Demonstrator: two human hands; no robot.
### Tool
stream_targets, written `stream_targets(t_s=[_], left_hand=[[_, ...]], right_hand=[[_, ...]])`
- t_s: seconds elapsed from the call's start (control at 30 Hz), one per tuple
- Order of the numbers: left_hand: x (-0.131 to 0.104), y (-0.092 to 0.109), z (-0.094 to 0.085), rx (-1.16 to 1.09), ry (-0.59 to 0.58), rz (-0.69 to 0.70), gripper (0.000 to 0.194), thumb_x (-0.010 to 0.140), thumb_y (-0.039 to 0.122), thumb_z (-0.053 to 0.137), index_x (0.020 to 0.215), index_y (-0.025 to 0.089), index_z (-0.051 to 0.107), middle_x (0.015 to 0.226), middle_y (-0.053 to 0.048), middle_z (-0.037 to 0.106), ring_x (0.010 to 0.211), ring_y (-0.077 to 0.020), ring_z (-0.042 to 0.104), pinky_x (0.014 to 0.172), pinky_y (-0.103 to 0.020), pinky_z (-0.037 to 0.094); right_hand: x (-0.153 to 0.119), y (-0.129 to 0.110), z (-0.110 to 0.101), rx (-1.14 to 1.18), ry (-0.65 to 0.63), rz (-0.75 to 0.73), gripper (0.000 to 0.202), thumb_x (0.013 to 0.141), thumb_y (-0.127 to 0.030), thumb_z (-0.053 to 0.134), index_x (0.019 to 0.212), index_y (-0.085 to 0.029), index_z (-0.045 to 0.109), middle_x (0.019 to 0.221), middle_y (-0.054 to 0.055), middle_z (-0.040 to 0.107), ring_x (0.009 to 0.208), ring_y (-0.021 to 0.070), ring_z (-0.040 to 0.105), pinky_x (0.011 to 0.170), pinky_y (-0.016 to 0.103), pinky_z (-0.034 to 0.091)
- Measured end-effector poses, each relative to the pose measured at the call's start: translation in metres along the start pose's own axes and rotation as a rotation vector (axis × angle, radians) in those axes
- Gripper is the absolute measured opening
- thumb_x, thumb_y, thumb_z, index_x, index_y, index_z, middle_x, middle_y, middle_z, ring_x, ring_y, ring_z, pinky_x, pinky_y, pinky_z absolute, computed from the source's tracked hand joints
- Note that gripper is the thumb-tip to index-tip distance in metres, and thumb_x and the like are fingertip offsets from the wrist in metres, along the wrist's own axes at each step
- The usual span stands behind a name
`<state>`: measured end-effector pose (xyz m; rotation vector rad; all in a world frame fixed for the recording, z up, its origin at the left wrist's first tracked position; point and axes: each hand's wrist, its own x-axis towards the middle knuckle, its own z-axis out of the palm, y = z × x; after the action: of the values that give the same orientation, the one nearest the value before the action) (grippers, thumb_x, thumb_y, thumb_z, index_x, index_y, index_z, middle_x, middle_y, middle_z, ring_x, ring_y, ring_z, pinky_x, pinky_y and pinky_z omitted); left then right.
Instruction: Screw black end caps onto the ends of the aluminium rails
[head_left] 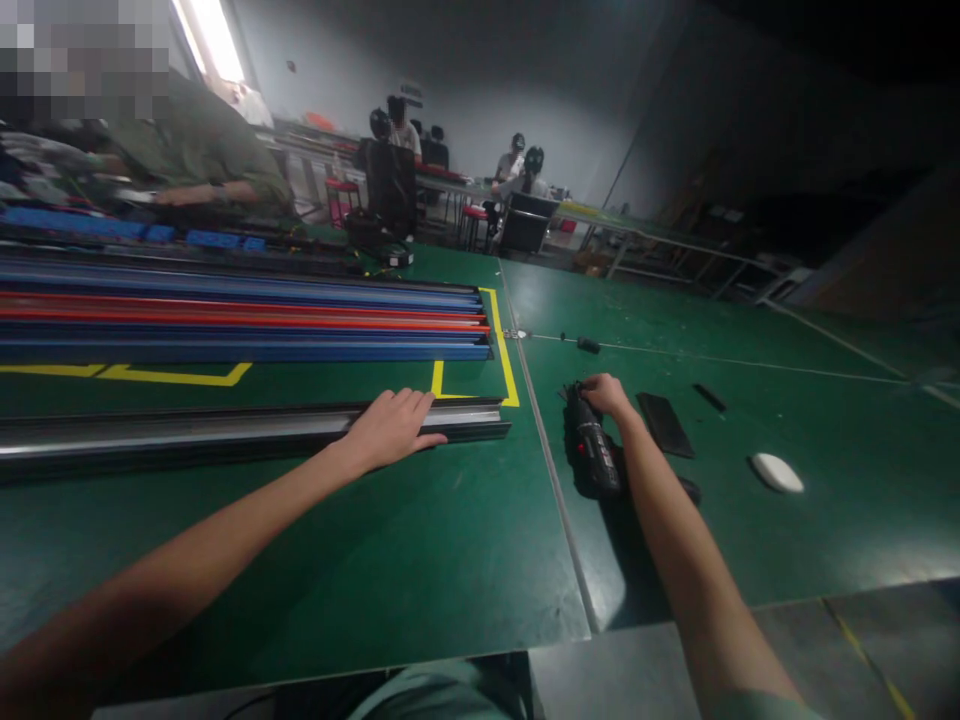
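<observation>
A long dark metal profile point(247, 430) with a shiny channel lies along the green table on the left. Over its right end sits my left hand point(391, 425), fingers bent across the far edge and thumb out on the near side, gripping it. My right hand point(604, 392) is closed beside the tip of a black cordless screwdriver point(596, 455), which lies on its side. Small dark bits point(564, 392), too small to name, lie by those fingertips. Whatever the right fingers pinch is hidden.
Blue and red profiles point(300, 318) lie behind, near yellow tape point(511, 375). To the right are a black flat phone-like slab point(666, 425), a dark strip point(709, 397) and a white rounded object point(778, 472). A co-worker in a green sleeve point(255, 165) works at the left; others sit farther back.
</observation>
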<state>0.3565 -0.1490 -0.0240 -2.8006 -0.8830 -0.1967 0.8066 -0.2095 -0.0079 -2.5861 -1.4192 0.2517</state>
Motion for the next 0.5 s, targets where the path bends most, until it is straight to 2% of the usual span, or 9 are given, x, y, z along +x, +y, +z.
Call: stream_targets(t_s=[0.13,0.23,0.3,0.4,0.5], left_hand=[[-0.009,-0.003,-0.003,0.006,-0.018,0.016,0.079,0.101,0.072,0.037,0.137,0.005,0.06,0.119,-0.022,0.07,0.105,-0.0339,0.066,0.082,-0.04,0.047],[-0.021,-0.009,-0.006,-0.009,-0.037,0.018,0.082,0.101,0.073,0.032,0.137,0.005,0.06,0.119,-0.023,0.07,0.106,-0.0344,0.066,0.084,-0.041,0.048],[-0.031,-0.014,-0.006,-0.027,-0.045,0.009,0.083,0.101,0.074,0.031,0.138,0.006,0.06,0.12,-0.023,0.07,0.107,-0.034,0.066,0.086,-0.041,0.048],[-0.044,-0.021,-0.007,-0.058,-0.052,-0.008,0.081,0.1,0.075,0.032,0.139,0.01,0.06,0.125,-0.022,0.07,0.109,-0.0327,0.066,0.09,-0.041,0.048],[-0.053,-0.026,-0.006,-0.068,-0.056,-0.014,0.08,0.1,0.075,0.033,0.139,0.012,0.06,0.127,-0.022,0.069,0.111,-0.0328,0.066,0.092,-0.042,0.049]], right_hand=[[-0.002,0.002,-0.001,-0.024,0.101,0.112,0.025,0.1,-0.035,0.068,0.116,-0.015,0.072,0.117,0.009,0.073,0.107,0.0233,0.07,0.096,0.044,0.057],[-0.009,0.006,-0.006,-0.025,0.194,0.187,0.023,0.095,-0.022,0.066,0.113,-0.011,0.075,0.116,0.019,0.073,0.111,0.029,0.07,0.096,0.042,0.054],[-0.015,0.006,-0.011,-0.012,0.268,0.222,0.029,0.09,-0.015,0.061,0.114,-0.008,0.077,0.119,0.026,0.071,0.114,0.0338,0.068,0.097,0.041,0.052],[-0.023,0.0,-0.021,0.035,0.386,0.241,0.043,0.088,-0.012,0.054,0.125,-0.004,0.072,0.129,0.031,0.064,0.121,0.0387,0.062,0.1,0.045,0.048],[-0.03,-0.013,-0.032,0.12,0.444,0.169,0.059,0.087,-0.012,0.047,0.144,-0.006,0.06,0.141,0.028,0.058,0.127,0.0372,0.058,0.105,0.046,0.045]])
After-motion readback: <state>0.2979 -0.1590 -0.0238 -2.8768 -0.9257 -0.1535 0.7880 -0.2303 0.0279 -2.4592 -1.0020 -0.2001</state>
